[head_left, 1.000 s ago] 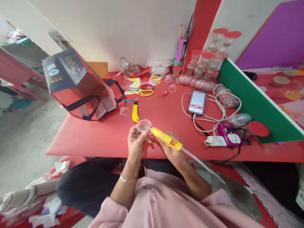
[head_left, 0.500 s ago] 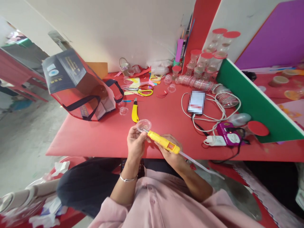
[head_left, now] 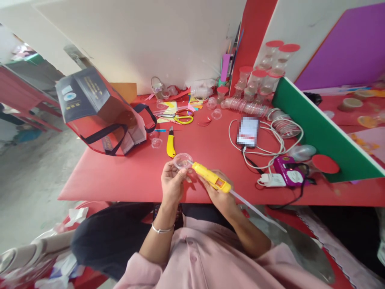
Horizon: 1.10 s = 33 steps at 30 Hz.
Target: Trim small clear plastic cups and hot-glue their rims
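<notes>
Tabletop (head_left: 120,180) beneath cup (head_left: 180,162) in left hand's (head_left: 173,181) pinch, right hand (head_left: 220,200) seemingly around glue gun (head_left: 211,177).

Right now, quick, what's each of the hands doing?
Left hand: closed, holding a clear cup.
Right hand: closed, holding a yellow glue gun.

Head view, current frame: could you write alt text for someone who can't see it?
Left hand holding a small clear plastic cup and right hand holding a yellow glue gun, its tip pointing at the cup, over a red table. Beyond are a yellow utility knife and scissors; a shopping bag is at left, a phone at right.
</notes>
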Available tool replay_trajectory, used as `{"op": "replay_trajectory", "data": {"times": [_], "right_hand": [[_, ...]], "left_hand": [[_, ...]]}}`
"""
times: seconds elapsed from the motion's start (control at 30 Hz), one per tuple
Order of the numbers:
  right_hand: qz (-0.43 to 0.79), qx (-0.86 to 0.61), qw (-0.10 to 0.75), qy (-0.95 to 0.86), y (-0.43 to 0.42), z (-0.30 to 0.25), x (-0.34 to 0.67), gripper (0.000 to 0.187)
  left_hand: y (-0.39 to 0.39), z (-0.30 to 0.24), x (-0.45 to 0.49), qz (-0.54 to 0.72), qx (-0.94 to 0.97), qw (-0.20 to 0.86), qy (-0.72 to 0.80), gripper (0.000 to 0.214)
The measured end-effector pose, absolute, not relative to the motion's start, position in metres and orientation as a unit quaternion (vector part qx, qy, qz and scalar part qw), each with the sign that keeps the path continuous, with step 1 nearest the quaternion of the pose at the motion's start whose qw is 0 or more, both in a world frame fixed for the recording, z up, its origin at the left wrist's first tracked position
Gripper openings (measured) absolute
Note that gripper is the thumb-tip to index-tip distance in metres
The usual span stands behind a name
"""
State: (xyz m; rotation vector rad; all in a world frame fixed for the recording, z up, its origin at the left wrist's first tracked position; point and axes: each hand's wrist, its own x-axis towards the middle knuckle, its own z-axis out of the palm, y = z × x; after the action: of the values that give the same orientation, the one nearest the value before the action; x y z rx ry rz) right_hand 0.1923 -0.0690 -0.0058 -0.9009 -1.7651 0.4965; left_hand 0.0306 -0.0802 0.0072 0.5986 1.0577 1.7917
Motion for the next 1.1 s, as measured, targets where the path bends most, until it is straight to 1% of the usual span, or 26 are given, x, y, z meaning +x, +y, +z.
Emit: {"op": "replay_trajectory", "data": {"times": [0.1,0.27,0.4,0.8,0.97,1.1], "right_hand": [[0.222,-0.36,0.52,-0.742,-0.0707,-0.0052,0.1913,0.007],[0.212,-0.373,0.519,-0.739,-0.0727,-0.008,0.191,0.012],[0.207,-0.361,0.517,-0.748,-0.0727,-0.0064,0.191,0.009],[0.189,-0.381,0.521,-0.74,-0.071,-0.0033,0.1909,0.006],[0.213,-0.357,0.522,-0.745,-0.073,-0.0006,0.1896,0.011],[0.178,-0.375,0.518,-0.748,-0.0703,-0.0026,0.1926,0.01]], "left_hand": [[-0.0799,0.0072,0.0315,0.734,0.237,0.461,0.439,0.048],[-0.0803,0.0075,0.0325,0.733,0.238,0.462,0.438,0.046],[-0.0807,0.0085,0.0334,0.737,0.231,0.464,0.434,0.047],[-0.0815,0.0107,0.0324,0.73,0.227,0.487,0.422,0.044],[-0.0821,0.0099,0.0323,0.734,0.228,0.485,0.418,0.042],[-0.085,0.0106,0.0319,0.722,0.235,0.509,0.404,0.042]]}}
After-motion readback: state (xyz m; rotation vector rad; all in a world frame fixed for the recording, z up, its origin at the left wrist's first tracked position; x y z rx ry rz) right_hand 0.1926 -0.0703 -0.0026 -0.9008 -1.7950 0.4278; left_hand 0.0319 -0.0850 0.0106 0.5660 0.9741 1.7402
